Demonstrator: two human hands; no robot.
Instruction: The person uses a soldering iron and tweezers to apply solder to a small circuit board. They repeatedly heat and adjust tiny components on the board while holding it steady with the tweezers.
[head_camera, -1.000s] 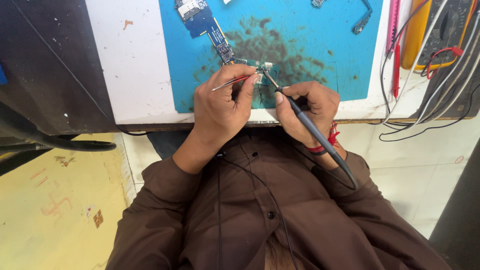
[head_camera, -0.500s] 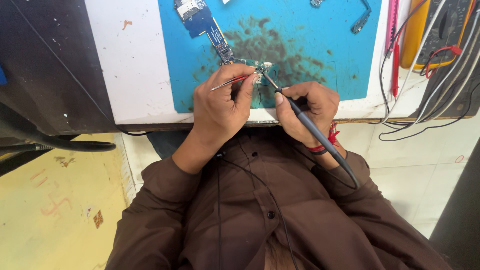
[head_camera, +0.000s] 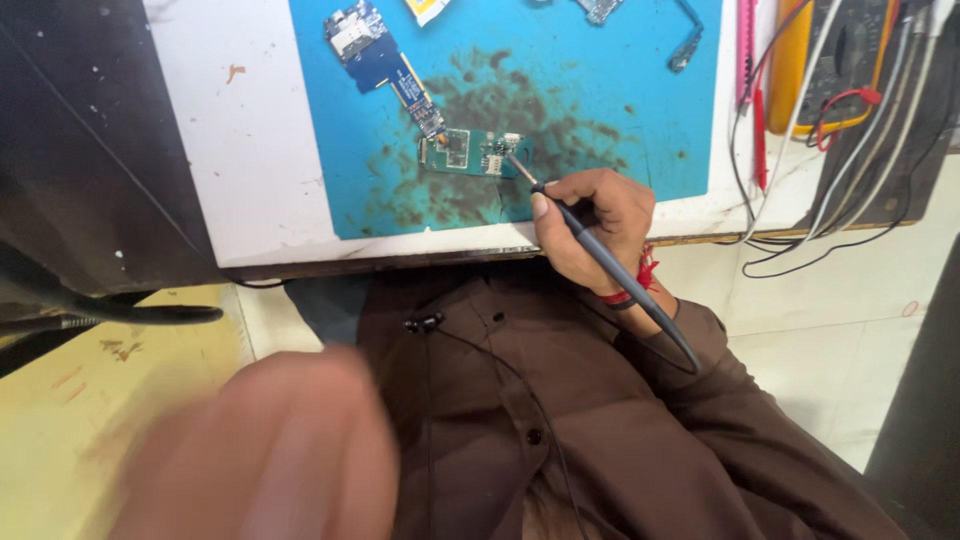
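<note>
A white worktop carries a blue rubber work mat, darkly smeared in the middle. Close to the camera, the left hand fills the lower left as a large blur, hiding part of the brown shirt; whether its fingers are open or closed I cannot tell, though it seems to hold nothing. The right hand rests at the mat's near edge, fingers curled snugly around a slim dark grey soldering iron, whose tip touches the right end of a small green circuit board lying mid-mat. A longer blue circuit board lies just beyond it. Coloured cables trail at the right. Half a second ago the left hand was pinching a thin red-tipped tool at the board; it has now lifted away.
</note>
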